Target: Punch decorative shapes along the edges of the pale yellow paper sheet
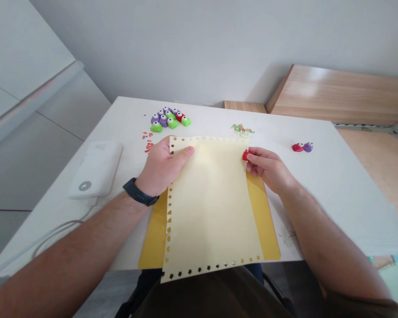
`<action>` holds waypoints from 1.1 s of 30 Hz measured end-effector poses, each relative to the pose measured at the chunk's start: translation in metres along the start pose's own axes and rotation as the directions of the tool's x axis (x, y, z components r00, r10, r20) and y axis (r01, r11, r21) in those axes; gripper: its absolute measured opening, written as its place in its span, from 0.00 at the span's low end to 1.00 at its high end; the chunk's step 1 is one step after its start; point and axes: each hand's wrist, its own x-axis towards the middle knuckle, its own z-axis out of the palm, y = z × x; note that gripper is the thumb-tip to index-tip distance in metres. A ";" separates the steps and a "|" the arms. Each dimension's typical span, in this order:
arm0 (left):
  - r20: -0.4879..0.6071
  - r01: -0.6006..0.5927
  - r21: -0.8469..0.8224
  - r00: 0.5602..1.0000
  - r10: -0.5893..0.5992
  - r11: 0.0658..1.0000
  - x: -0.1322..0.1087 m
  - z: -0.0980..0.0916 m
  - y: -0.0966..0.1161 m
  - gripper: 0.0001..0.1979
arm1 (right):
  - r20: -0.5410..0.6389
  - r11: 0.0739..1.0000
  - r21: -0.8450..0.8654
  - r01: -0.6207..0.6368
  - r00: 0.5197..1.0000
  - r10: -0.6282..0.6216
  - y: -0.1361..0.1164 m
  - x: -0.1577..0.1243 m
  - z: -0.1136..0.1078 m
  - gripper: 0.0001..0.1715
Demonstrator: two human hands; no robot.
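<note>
A pale yellow sheet of paper [215,198] is held up at a slant, with star-shaped holes along its left and bottom edges and a few at the top left. My left hand [162,165] grips its upper left edge, thumb on the front and fingers hidden behind. In my right hand [265,164] is a small red craft punch [246,155], pinched at the sheet's upper right edge. Darker yellow paper [262,212] lies beneath on the table. Whether the punch's slot is around the edge cannot be made out.
Several purple, green and red punches [169,118] stand at the back. Two more, red [297,147] and purple [308,147], sit at right. Small paper cutouts [242,130] lie behind the sheet, orange-red bits [148,145] at left. A white power bank [96,170] with a cable [53,232] lies left.
</note>
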 end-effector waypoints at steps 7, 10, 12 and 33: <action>0.002 0.005 0.001 1.000 -0.005 1.000 -0.001 0.001 0.000 0.17 | -0.049 0.999 0.036 0.010 0.999 -0.009 -0.002 0.001 0.000 0.17; 0.001 -0.008 0.001 1.000 0.008 1.000 -0.001 0.001 0.000 0.18 | -0.072 0.999 0.033 0.007 0.997 -0.005 -0.004 0.001 0.000 0.19; 0.004 -0.011 -0.021 1.000 0.011 1.000 0.000 0.001 0.001 0.17 | -0.074 1.000 0.028 0.007 0.997 -0.005 -0.005 0.001 0.000 0.19; -0.018 -0.027 -0.038 0.999 0.026 0.999 0.000 0.001 0.004 0.17 | -0.148 0.995 0.101 0.006 0.989 0.009 -0.008 0.002 -0.002 0.17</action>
